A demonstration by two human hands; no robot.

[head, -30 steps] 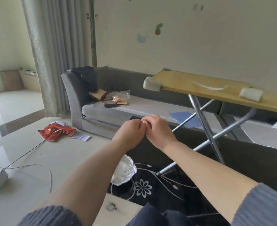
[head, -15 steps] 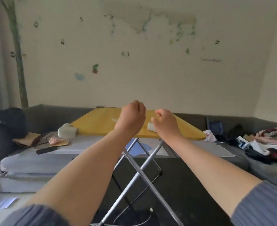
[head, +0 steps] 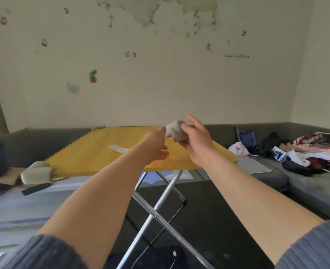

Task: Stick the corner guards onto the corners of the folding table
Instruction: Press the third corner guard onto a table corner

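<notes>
A yellow folding table point(head: 94, 152) on crossed metal legs point(head: 160, 202) stands in front of me. A pale foam corner guard point(head: 36, 172) sits on its near left corner. Above the tabletop my right hand point(head: 197, 142) holds a second pale corner guard point(head: 174, 131) by its underside. My left hand point(head: 156, 144) reaches beside it, thumb tip touching the guard's left edge, fingers apart below. A strip of white backing paper point(head: 117, 148) lies on the tabletop. The table's near right corner point(head: 235, 159) is bare.
A grey sofa point(head: 276, 175) wraps around behind and to the right, with a white plastic bag point(head: 238, 149), clothes and a patterned blanket point(head: 315, 146) on it. A dark remote point(head: 37, 188) lies on the left cushion. Dark rug below.
My view has swung from the floor up to the table. The hands have risen above the tabletop and parted; the right one now shows the corner guard, and the left has opened.
</notes>
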